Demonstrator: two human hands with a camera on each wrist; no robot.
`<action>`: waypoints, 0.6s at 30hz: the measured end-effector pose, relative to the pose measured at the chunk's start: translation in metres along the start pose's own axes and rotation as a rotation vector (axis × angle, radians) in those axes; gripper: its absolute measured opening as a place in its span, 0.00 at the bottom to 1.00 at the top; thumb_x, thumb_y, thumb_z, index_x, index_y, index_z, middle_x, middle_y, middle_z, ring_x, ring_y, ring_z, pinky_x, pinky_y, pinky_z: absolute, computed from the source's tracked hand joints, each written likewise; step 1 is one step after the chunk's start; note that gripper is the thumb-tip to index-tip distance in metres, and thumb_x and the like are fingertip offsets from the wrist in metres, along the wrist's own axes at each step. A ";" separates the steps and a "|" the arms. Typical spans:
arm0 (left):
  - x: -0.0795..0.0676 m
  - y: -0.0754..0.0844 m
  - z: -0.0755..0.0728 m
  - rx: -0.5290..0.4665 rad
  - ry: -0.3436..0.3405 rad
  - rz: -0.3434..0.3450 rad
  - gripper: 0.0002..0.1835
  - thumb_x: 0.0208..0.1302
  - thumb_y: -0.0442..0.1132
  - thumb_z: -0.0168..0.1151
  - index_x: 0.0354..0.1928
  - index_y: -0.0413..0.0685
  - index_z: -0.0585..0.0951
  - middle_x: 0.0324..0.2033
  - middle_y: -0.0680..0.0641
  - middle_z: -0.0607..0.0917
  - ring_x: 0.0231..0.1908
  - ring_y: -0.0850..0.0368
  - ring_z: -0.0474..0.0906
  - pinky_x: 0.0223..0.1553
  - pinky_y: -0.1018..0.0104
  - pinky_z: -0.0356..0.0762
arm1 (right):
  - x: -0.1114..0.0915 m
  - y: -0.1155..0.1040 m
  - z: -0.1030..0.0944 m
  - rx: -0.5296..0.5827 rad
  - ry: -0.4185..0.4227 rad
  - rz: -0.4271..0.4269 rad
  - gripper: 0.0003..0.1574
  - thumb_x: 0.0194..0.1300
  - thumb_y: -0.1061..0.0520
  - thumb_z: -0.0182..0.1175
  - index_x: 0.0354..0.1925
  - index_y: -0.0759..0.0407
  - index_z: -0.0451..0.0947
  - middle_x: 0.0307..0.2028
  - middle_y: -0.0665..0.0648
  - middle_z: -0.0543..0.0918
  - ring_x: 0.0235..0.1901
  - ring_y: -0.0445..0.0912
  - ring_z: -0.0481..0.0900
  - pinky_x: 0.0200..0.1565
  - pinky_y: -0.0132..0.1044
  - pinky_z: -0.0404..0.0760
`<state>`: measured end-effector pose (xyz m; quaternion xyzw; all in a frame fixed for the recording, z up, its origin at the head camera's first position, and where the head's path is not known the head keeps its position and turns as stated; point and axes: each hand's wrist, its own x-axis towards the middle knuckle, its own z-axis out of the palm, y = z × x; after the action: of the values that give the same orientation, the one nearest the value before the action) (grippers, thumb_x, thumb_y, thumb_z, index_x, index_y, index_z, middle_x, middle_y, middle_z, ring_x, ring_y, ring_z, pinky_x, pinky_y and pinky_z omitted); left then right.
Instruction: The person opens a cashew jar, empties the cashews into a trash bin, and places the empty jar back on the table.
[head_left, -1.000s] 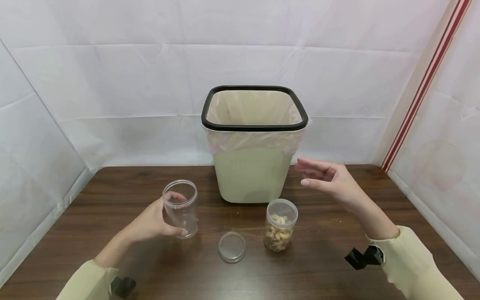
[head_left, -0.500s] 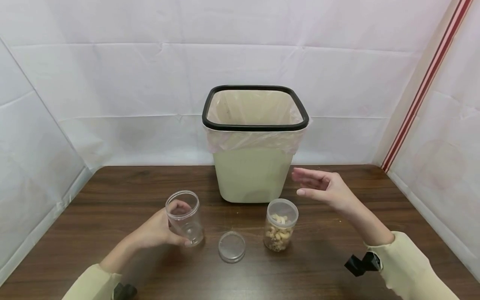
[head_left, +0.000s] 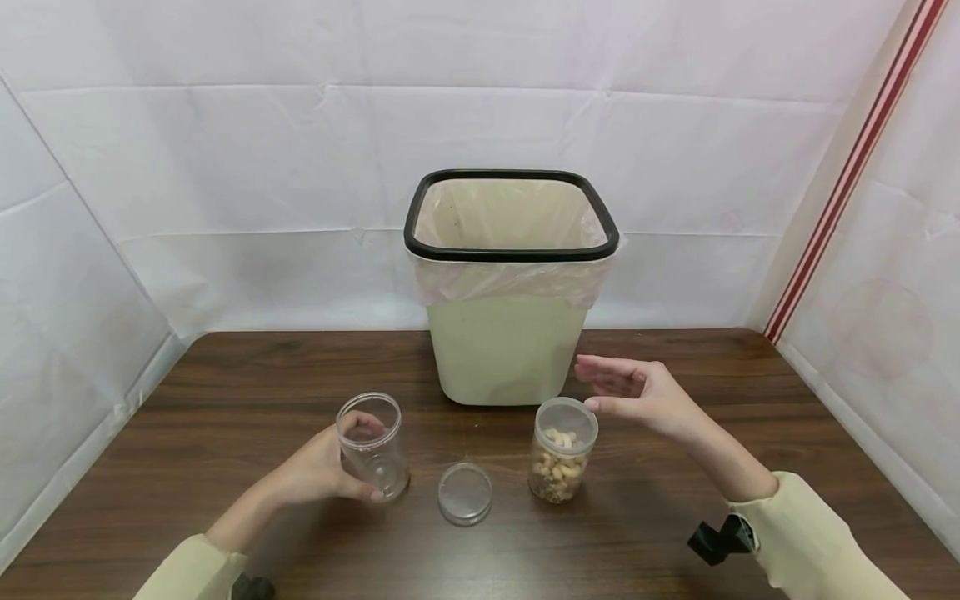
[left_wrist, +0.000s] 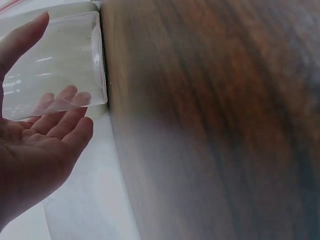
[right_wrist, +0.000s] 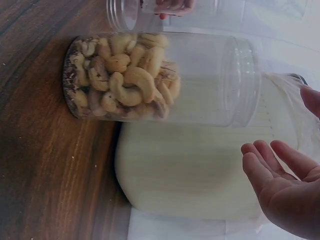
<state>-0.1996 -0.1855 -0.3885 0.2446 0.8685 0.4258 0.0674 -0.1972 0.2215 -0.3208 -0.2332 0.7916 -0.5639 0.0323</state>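
Plain jar (head_left: 379, 461) in left grip (head_left: 324, 469)

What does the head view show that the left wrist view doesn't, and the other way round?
Only the head view shows the nut jar, the lid on the table, the right hand and the sleeves.

Only the left wrist view shows the left hand from its palm side.

Both show that hand holding the clear jar, with the bin and table.
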 end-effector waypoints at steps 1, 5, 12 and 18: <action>0.000 0.000 0.001 0.002 0.001 -0.004 0.40 0.30 0.42 0.78 0.50 0.42 0.68 0.43 0.47 0.78 0.46 0.50 0.72 0.47 0.57 0.69 | 0.000 0.001 0.000 0.001 -0.004 0.001 0.33 0.55 0.64 0.63 0.57 0.73 0.66 0.52 0.70 0.74 0.53 0.45 0.74 0.54 0.31 0.69; -0.001 -0.002 0.003 0.000 -0.004 -0.013 0.40 0.30 0.41 0.77 0.50 0.42 0.68 0.44 0.46 0.78 0.47 0.48 0.71 0.48 0.52 0.67 | -0.001 0.004 0.001 -0.002 -0.013 -0.007 0.33 0.54 0.65 0.63 0.57 0.74 0.66 0.52 0.71 0.74 0.52 0.43 0.74 0.53 0.31 0.69; -0.001 -0.003 0.005 -0.004 -0.021 -0.011 0.42 0.30 0.42 0.77 0.52 0.41 0.68 0.44 0.47 0.78 0.48 0.49 0.71 0.51 0.52 0.65 | -0.003 0.010 0.001 -0.012 -0.025 0.000 0.33 0.54 0.65 0.63 0.57 0.75 0.65 0.53 0.70 0.73 0.52 0.44 0.74 0.53 0.31 0.69; -0.002 -0.002 0.004 -0.010 -0.021 0.008 0.42 0.30 0.41 0.78 0.52 0.40 0.68 0.46 0.45 0.78 0.49 0.47 0.71 0.51 0.51 0.64 | -0.005 0.013 0.001 -0.005 -0.028 0.003 0.33 0.55 0.65 0.63 0.57 0.75 0.65 0.52 0.71 0.73 0.52 0.44 0.74 0.54 0.31 0.69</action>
<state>-0.1974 -0.1847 -0.3928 0.2524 0.8645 0.4279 0.0761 -0.1967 0.2255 -0.3341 -0.2402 0.7927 -0.5587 0.0437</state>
